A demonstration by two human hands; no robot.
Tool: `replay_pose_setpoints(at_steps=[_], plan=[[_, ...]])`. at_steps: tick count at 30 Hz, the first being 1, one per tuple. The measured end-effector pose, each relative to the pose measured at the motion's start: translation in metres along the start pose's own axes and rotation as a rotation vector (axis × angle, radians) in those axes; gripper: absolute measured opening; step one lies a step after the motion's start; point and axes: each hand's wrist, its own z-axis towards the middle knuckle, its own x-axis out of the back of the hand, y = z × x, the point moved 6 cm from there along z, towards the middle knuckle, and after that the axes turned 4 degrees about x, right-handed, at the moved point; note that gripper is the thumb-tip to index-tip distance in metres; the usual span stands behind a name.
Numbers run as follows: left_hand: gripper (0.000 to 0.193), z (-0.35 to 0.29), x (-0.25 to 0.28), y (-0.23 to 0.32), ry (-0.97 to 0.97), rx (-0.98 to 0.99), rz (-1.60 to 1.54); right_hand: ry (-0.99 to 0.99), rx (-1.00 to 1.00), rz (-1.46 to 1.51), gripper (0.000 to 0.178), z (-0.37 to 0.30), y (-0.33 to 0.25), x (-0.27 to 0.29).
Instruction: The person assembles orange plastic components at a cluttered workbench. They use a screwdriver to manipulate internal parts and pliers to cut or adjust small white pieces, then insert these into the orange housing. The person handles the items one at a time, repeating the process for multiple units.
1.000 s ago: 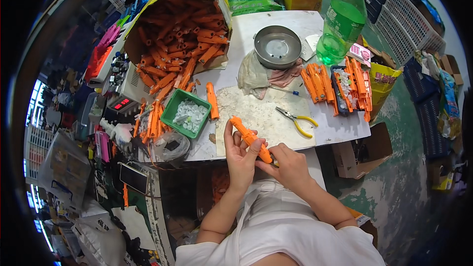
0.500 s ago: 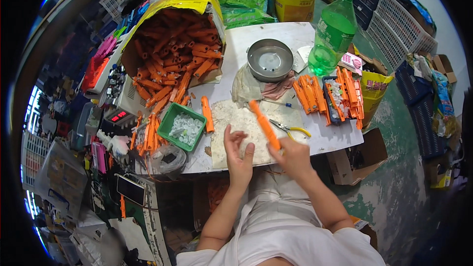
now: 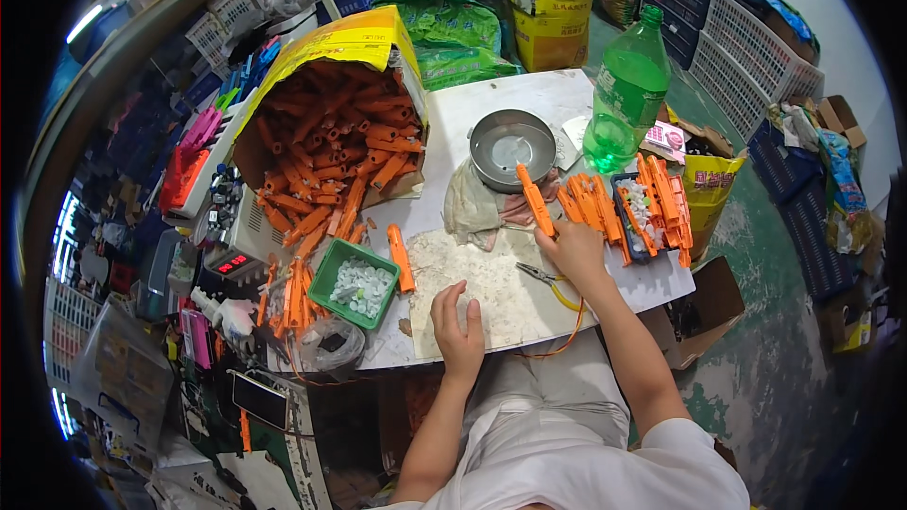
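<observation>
My right hand (image 3: 574, 253) grips a long narrow orange plastic part (image 3: 534, 198) near its lower end, holding it tilted beside a row of similar orange parts (image 3: 590, 204). My left hand (image 3: 457, 329) is empty, fingers apart, over the front of the pale stained board (image 3: 449, 274). Pliers with yellow handles (image 3: 567, 299) lie on the board just below my right hand. A single orange part (image 3: 400, 260) rests left of the board. Next to it stands a green tray (image 3: 324, 295) of small white translucent pieces.
A metal bowl (image 3: 484, 159) sits by a crumpled cloth (image 3: 472, 211). Behind the row are a green bottle (image 3: 628, 85) and a dark box (image 3: 619, 191) with white pieces and orange parts. A large yellow sack (image 3: 354, 33) spills orange parts at left. Thin wire (image 3: 573, 326) trails along the front edge.
My right hand has moved forward and right with the orange part, from over the board to beside the row. My left hand stays nearly in place. The view has shifted slightly.
</observation>
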Motion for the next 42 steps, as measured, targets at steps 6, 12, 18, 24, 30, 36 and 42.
replay_pose_setpoints(at_steps=[6,12,18,24,30,36,42], plan=[[0.023,-0.002,0.0,0.001,0.004,-0.033,0.027,-0.007,0.029,-0.031,0.041,0.001,-0.001,0.0],[0.019,-0.001,0.001,0.002,-0.008,-0.078,0.054,0.002,0.055,-0.068,0.041,0.002,-0.005,-0.001],[0.017,0.002,0.0,0.005,-0.004,-0.108,0.074,-0.003,0.048,-0.06,0.039,0.004,-0.006,0.0],[0.016,0.004,-0.002,0.01,0.009,-0.14,0.054,0.144,0.035,0.353,0.038,0.004,0.001,0.006],[0.018,-0.001,0.005,0.008,0.022,-0.155,0.108,-0.224,0.164,0.691,0.033,-0.032,-0.075,0.031],[0.016,-0.001,-0.004,0.005,0.052,-0.199,0.141,-0.548,0.835,0.524,0.034,-0.131,-0.206,0.007],[0.023,0.017,0.018,0.015,0.019,-0.26,0.31,-0.458,0.821,0.693,0.038,-0.146,-0.204,0.021]])
